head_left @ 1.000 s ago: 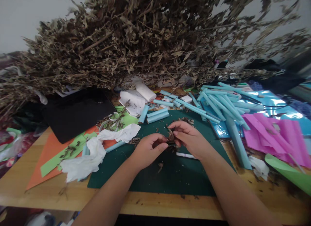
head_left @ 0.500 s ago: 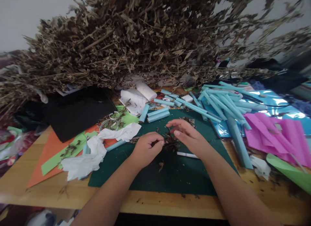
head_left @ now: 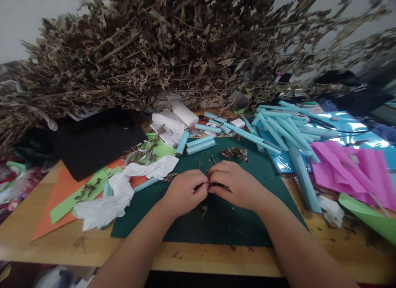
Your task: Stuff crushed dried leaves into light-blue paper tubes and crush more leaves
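A small bunch of dried leaves [head_left: 219, 184] is pinched between the left hand [head_left: 185, 192] and right hand [head_left: 234, 183] over the green mat [head_left: 216, 222], mid-tabletop. Little seems finished; the dried branch heap [head_left: 173, 48] along the far edge remains large.

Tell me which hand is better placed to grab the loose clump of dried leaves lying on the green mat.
Right hand: the leaf clump lies just beyond its knuckles, while the left hand sits farther off.
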`<act>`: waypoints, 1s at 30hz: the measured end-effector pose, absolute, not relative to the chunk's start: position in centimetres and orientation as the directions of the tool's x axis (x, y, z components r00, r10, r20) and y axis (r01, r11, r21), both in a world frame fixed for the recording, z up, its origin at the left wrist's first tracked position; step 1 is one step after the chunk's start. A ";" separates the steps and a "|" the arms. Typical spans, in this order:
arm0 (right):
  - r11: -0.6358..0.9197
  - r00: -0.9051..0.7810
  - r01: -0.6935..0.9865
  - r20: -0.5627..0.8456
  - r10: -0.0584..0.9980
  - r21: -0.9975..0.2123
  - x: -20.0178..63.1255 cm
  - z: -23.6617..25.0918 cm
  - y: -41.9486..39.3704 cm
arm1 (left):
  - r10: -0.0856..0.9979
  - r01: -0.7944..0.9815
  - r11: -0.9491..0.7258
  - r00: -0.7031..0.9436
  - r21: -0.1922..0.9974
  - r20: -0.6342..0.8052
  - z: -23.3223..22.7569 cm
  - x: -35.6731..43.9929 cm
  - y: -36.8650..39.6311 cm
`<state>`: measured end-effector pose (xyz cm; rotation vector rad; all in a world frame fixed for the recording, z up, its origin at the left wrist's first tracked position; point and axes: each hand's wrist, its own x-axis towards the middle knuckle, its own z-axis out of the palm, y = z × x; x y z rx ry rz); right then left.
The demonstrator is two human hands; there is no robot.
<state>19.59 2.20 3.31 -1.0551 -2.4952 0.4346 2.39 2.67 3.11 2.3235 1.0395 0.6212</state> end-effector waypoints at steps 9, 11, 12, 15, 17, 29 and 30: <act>0.716 -0.668 0.660 0.259 0.698 -0.227 19.0 3.5 1.4 | 0.761 0.498 -0.558 0.626 0.664 0.171 3.2 2.2 2.7; 0.718 -0.672 0.662 0.255 0.695 -0.213 18.9 3.5 1.4 | 0.778 0.472 -0.537 0.598 0.699 0.194 3.0 2.3 2.6; 0.717 -0.672 0.665 0.251 0.697 -0.211 18.9 3.5 1.4 | 0.790 0.457 -0.517 0.580 0.724 0.198 2.9 2.4 2.6; 0.707 -0.669 0.672 0.229 0.707 -0.221 19.1 3.5 1.7 | 0.835 0.377 -0.414 0.519 0.829 0.182 2.4 2.2 2.7; 0.680 -0.653 0.690 0.195 0.732 -0.247 19.5 3.4 2.0 | 0.877 0.233 -0.295 0.451 0.927 0.165 2.2 1.7 3.0; 0.488 -0.464 0.764 0.166 0.870 -0.421 21.2 2.4 3.0 | 0.962 0.011 -0.217 0.173 0.976 0.212 1.4 -0.1 4.8; 0.483 -0.457 0.761 0.170 0.873 -0.434 21.3 2.4 3.1 | 0.961 0.056 -0.224 0.179 0.973 0.211 1.4 -0.1 4.7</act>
